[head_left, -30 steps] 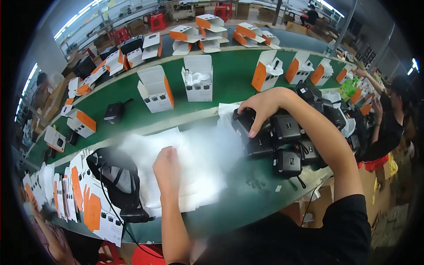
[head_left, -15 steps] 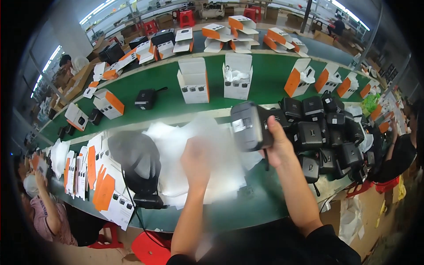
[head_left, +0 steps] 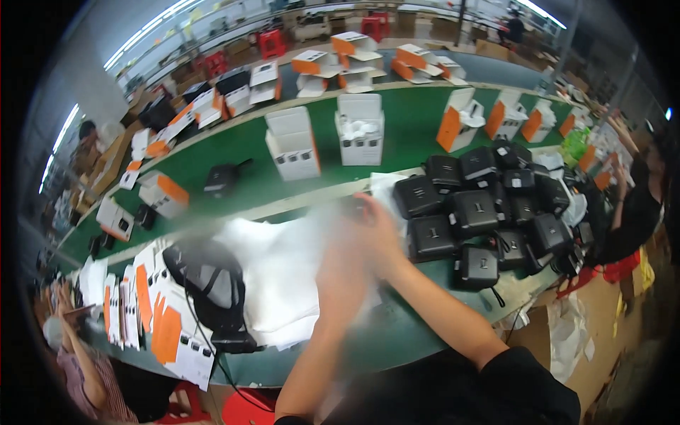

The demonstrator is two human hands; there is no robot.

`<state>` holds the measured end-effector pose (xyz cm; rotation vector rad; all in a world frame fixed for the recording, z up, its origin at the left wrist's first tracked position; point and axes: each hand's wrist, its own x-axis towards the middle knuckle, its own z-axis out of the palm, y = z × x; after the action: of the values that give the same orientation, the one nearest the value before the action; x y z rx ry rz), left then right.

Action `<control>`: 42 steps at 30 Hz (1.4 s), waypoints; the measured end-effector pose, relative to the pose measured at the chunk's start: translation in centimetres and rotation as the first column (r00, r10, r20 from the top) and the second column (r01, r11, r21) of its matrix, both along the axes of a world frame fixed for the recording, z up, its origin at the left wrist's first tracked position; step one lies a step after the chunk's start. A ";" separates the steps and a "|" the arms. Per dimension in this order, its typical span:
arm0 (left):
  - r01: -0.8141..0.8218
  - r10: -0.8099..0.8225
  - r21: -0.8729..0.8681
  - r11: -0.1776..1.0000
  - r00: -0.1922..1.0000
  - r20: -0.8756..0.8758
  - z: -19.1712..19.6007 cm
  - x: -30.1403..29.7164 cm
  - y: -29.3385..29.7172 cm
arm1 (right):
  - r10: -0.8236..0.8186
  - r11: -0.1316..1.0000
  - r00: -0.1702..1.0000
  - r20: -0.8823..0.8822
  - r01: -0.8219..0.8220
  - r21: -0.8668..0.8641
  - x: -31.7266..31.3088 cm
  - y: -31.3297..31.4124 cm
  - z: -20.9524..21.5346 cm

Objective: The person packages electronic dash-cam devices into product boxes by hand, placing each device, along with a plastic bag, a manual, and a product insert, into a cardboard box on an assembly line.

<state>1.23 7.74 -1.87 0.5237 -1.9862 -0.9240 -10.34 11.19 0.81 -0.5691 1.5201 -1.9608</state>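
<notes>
Back from three o'clock's black cases [head_left: 473, 212], the right hand [head_left: 381, 239] joins the left hand [head_left: 343, 273] for two-handed work over white sheets [head_left: 273, 265], grips too blurred to tell.

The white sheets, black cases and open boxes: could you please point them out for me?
White sheets [head_left: 275, 283], head view: bare surface toward the left.
Black cases [head_left: 473, 214], head view: visible face of one in the pile.
Open boxes [head_left: 361, 151], head view: one's front panel.

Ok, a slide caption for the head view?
Both hands close together over white sheets, beside black cases piled on a green workbench.
</notes>
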 end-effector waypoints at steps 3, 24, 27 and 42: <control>0.022 -0.021 0.009 1.000 0.997 -0.073 1.3 -0.4 0.3 | 0.138 0.990 0.974 0.182 -0.133 -0.037 -2.0 0.4 -2.8; -0.004 -0.006 0.122 0.992 0.997 0.077 0.8 -0.9 0.5 | 0.017 0.951 0.988 0.151 0.031 -0.309 -0.4 2.7 1.1; 0.067 0.012 0.440 0.895 0.984 -0.175 2.8 -0.7 -3.2 | -0.001 0.948 0.970 -0.241 -0.075 -0.308 -1.4 3.6 2.0; -0.139 0.219 0.233 0.962 0.904 -0.368 11.2 -8.2 -11.7 | -0.032 0.992 0.819 -0.573 -0.045 -0.119 -9.8 0.2 12.1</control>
<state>-6.94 -3.92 9.33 0.5748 -1.4668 -1.0298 -20.16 11.43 12.91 -1.3203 1.7288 -1.9896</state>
